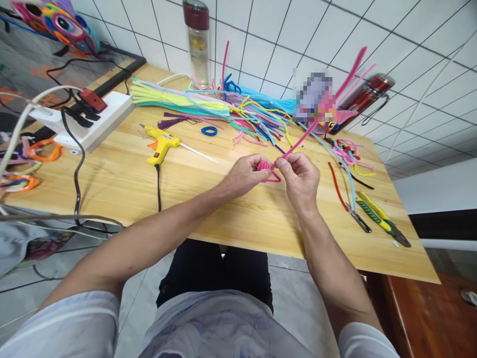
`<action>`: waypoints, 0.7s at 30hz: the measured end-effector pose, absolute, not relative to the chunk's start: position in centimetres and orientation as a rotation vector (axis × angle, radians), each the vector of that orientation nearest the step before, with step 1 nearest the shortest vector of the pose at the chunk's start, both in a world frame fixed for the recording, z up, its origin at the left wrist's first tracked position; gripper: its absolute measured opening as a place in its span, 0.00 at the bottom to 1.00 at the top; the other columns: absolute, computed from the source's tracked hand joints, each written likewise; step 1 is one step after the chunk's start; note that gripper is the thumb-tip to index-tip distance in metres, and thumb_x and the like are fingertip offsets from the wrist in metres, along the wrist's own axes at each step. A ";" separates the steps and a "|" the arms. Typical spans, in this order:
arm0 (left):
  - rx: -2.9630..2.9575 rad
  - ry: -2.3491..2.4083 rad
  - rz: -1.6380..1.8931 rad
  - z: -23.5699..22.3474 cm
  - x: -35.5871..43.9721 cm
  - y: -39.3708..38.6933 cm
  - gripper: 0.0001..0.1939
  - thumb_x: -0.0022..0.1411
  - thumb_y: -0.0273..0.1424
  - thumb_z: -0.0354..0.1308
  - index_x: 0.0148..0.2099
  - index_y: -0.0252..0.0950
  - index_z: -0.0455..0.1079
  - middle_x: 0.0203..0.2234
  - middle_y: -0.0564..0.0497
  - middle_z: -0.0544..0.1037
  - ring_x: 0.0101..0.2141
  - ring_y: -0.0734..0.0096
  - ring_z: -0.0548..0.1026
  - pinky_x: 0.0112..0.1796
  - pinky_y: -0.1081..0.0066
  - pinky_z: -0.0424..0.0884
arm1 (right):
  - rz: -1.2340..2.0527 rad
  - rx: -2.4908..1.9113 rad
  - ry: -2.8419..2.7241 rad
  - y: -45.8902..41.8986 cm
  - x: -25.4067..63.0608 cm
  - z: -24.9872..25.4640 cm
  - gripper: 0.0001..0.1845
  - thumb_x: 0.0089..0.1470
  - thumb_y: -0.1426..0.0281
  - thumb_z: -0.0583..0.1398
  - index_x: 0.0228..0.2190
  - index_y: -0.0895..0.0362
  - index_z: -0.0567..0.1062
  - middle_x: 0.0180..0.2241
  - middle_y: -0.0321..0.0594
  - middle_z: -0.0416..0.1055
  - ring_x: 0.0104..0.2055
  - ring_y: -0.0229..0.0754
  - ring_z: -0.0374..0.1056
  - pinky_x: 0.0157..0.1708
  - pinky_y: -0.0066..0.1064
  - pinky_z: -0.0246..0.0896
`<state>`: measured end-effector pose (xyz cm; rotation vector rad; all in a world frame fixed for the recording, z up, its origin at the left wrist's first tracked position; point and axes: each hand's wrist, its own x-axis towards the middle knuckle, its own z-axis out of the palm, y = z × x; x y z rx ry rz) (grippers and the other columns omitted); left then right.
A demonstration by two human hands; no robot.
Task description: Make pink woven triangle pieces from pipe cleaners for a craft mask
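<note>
My left hand and my right hand meet above the middle of the wooden table. Both are closed on a pink pipe cleaner. The left pinches its coiled, bunched end. The right fingers grip the straight part, whose free end runs up and away to the right. A heap of coloured pipe cleaners lies just beyond the hands.
A yellow glue gun with a black cord lies left of the hands. A white power strip sits at the table's left edge. Pliers and loose pipe cleaner scraps lie at the right. Two red-capped bottles stand at the back.
</note>
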<state>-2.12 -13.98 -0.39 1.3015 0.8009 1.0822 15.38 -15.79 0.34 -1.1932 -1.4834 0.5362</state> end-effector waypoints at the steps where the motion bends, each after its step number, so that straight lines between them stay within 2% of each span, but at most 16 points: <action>1: 1.302 0.799 1.080 -0.3 -2.1 -14.0 0.03 0.58 0.27 0.65 0.34 0.36 0.74 0.24 0.57 0.73 0.25 0.77 0.67 0.28 0.72 0.63 | 0.550 -1.197 -1.474 -15.8 15.4 0.3 0.21 0.61 0.46 0.71 0.34 0.50 0.80 0.31 0.35 0.80 0.33 0.42 0.75 0.38 0.37 0.74; 5: 1.285 0.817 1.066 -0.1 -2.3 -14.1 0.05 0.59 0.28 0.65 0.33 0.36 0.72 0.23 0.57 0.72 0.25 0.77 0.67 0.28 0.72 0.63 | 0.532 -1.182 -1.477 -15.9 15.2 0.3 0.20 0.61 0.48 0.72 0.34 0.51 0.80 0.31 0.34 0.80 0.32 0.41 0.75 0.38 0.37 0.74; 10: 1.248 0.856 1.041 -0.1 -2.5 -14.0 0.08 0.59 0.28 0.66 0.31 0.37 0.70 0.22 0.57 0.71 0.25 0.77 0.67 0.27 0.73 0.64 | 0.386 -1.174 -1.534 -16.3 14.9 0.6 0.12 0.62 0.57 0.71 0.31 0.50 0.81 0.29 0.34 0.81 0.30 0.41 0.73 0.37 0.37 0.73; 16: 1.186 0.865 1.028 -0.4 -2.5 -13.7 0.09 0.59 0.30 0.69 0.31 0.37 0.71 0.21 0.57 0.70 0.22 0.77 0.66 0.24 0.74 0.65 | 0.256 -1.184 -1.655 -16.7 14.9 1.0 0.08 0.63 0.62 0.70 0.32 0.49 0.84 0.32 0.36 0.85 0.32 0.45 0.77 0.39 0.40 0.77; 21: 1.069 0.848 1.044 -0.4 -2.7 -13.4 0.11 0.60 0.33 0.72 0.32 0.37 0.73 0.23 0.54 0.75 0.22 0.77 0.69 0.23 0.75 0.68 | 0.140 -1.055 -1.804 -16.4 15.0 0.9 0.06 0.67 0.61 0.68 0.36 0.46 0.85 0.38 0.40 0.88 0.42 0.52 0.83 0.48 0.48 0.79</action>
